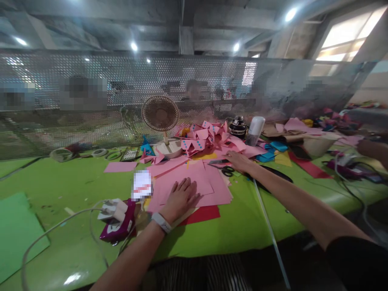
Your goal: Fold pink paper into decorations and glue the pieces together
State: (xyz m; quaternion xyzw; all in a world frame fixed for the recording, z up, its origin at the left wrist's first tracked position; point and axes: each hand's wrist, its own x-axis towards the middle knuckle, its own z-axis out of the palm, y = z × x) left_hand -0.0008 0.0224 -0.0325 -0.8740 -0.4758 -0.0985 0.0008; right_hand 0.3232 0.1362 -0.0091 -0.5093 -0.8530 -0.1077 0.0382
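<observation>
My left hand (181,197) lies flat with fingers spread on a stack of pink paper sheets (209,190); a white band is on its wrist. My right hand (239,160) reaches forward over the far edge of the pink sheets, fingers stretched out, touching the paper beside black-handled scissors (226,169). A heap of folded pink paper pieces (203,139) lies just beyond my right hand. A red sheet (203,214) sticks out from under the pink stack.
A small fan (161,121) stands at the back of the green table (75,182). Tape rolls (62,154), a white bottle (255,130), a purple pouch with a white charger (117,218), a green sheet (18,234) and cables lie around. Another person's hand (371,147) is at far right.
</observation>
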